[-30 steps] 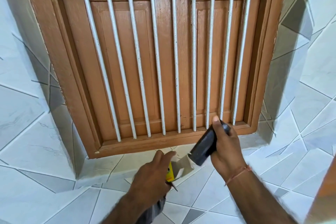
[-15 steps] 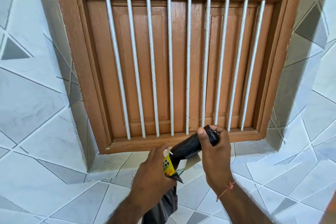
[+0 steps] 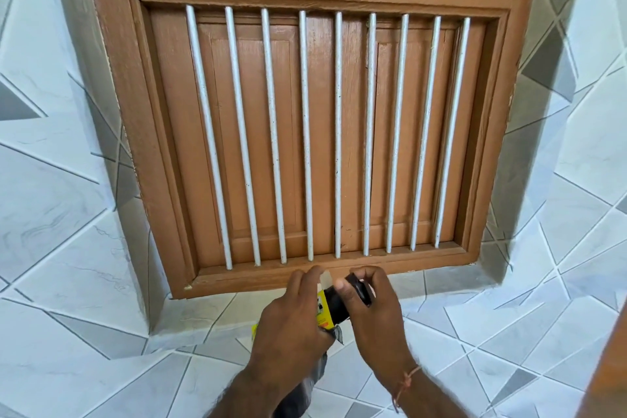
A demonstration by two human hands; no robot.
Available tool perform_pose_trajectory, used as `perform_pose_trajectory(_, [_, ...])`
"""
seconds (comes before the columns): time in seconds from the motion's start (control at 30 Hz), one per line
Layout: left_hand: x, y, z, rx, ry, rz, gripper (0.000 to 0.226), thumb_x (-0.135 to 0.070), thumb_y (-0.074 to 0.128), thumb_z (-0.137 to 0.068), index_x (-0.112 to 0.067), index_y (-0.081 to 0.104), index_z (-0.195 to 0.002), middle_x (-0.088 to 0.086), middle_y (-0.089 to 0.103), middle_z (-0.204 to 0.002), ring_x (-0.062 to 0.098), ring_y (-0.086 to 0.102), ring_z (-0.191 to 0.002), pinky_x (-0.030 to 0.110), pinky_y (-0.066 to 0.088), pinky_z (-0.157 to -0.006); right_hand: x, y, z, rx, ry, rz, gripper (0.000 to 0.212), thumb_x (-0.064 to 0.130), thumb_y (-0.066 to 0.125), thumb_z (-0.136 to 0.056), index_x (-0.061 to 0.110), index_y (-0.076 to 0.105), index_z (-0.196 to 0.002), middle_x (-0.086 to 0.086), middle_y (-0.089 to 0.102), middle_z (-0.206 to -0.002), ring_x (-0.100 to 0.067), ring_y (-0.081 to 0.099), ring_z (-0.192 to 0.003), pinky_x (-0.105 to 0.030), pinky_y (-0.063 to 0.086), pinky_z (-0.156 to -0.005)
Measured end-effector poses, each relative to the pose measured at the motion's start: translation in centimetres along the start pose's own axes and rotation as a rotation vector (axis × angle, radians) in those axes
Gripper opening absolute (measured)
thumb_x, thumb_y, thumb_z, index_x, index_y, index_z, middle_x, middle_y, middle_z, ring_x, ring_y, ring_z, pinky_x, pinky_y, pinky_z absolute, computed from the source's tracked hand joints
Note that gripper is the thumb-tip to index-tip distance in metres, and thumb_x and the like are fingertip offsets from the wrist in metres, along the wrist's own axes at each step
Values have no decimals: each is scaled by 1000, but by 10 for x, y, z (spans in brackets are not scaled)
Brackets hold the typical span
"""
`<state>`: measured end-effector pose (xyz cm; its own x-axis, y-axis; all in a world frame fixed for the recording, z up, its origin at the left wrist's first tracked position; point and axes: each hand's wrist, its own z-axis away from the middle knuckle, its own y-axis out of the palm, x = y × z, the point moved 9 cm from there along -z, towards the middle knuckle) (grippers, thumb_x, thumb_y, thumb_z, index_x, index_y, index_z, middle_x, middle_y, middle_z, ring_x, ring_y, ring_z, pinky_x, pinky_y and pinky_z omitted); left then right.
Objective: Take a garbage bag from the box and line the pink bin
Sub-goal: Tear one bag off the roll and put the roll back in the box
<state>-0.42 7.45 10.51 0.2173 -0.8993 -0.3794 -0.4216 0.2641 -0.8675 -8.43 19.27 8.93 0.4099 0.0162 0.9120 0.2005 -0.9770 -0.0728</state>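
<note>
My left hand (image 3: 291,326) grips a small yellow garbage bag box (image 3: 320,310), mostly hidden under the fingers. A black roll of garbage bags (image 3: 336,307) sticks out of the box's open end toward the right. My right hand (image 3: 376,312) is closed around the roll's outer end. A loose black garbage bag (image 3: 305,390) hangs down below my left wrist. Both hands sit low in the view, just in front of the window sill. The pink bin is not in view.
A brown wooden window frame (image 3: 163,214) with shut shutters and several white vertical bars (image 3: 307,132) fills the wall ahead. White and grey tiled wall (image 3: 68,248) surrounds it. A brown wooden edge (image 3: 607,366) shows at the lower right.
My right hand has moved the black roll down and left toward the box, so less of the roll shows. The camera has tilted up, showing more of the window.
</note>
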Motion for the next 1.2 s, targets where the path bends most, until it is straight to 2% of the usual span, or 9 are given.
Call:
perform_pose_trajectory(0.17, [-5, 3, -3, 40, 21, -43, 92, -42, 73, -77, -34, 13, -145, -7, 30, -149, 18, 57, -116, 27, 49, -95, -10, 7, 9, -16, 11, 35, 53, 80, 41, -75, 30, 55, -84, 4, 58, -102, -15, 55, -97, -22, 44, -82])
perform_pose_trajectory(0.23, [-7, 3, -4, 36, 34, -34, 92, -46, 72, -77, -34, 14, -146, -7, 30, -150, 18, 57, -117, 28, 49, -94, -10, 13, 12, 44, 35, 57, 42, 70, 38, -82, 33, 59, -83, 11, 47, -127, -9, 48, -115, -17, 40, -90])
perform_pose_trajectory(0.33, [-8, 0, -7, 10, 48, -19, 95, -49, 69, -78, -33, 9, -150, -7, 25, -157, 19, 55, -122, 30, 49, -95, -13, 17, 17, 168, 89, 65, 7, 44, 67, -83, 40, 68, -89, 13, 33, -142, -6, 39, -129, -22, 46, -94])
perform_pose_trajectory(0.43, [-5, -2, -9, 9, 53, -29, 89, -50, 66, -79, -33, 14, -149, -6, 29, -153, 20, 55, -121, 30, 50, -93, -8, 8, 16, 157, 38, 34, 41, 28, 84, -70, 37, 62, -104, 11, 41, -131, 5, 46, -116, -8, 49, -74])
perform_pose_trajectory(0.57, [-7, -4, -7, 1, 87, 17, 63, -49, 69, -74, -42, 38, -128, -11, 42, -123, 15, 59, -99, 25, 52, -78, -19, -2, 11, 108, 138, -149, 91, 54, 89, -44, 44, 48, -124, 16, 47, -127, -11, 57, -112, -24, 57, -81])
perform_pose_trajectory(0.8, [-9, 0, -11, 18, 88, 18, 57, -46, 78, -69, -45, 43, -114, -12, 41, -113, 13, 56, -95, 24, 54, -76, -35, -12, 6, 2, 300, -515, 72, 27, 83, -56, 18, 56, -121, -15, 70, -106, -29, 69, -94, -43, 57, -77])
perform_pose_trajectory(0.93, [-15, -1, -14, 1, 83, 15, 57, -43, 78, -70, -43, 44, -117, -10, 42, -117, 15, 57, -95, 21, 50, -73, -16, -6, 12, 30, 174, -406, 34, 39, 67, -77, 12, 68, -98, -9, 73, -91, -17, 69, -83, -35, 60, -73])
perform_pose_trajectory(1.07, [-19, 1, -15, -9, 74, -1, 64, -43, 79, -70, -42, 42, -123, -9, 42, -126, 16, 60, -100, 22, 52, -76, -14, 1, 13, 49, 150, -343, 10, 29, 59, -92, 20, 63, -97, 3, 71, -87, -8, 68, -80, -30, 59, -65])
perform_pose_trajectory(1.2, [-23, -1, -14, -20, 77, -12, 61, -47, 75, -73, -40, 41, -123, -8, 43, -128, 16, 61, -99, 24, 52, -75, -9, 2, 13, 25, 95, -192, 20, 44, 59, -85, 29, 58, -98, 16, 70, -88, -6, 68, -82, -39, 62, -74])
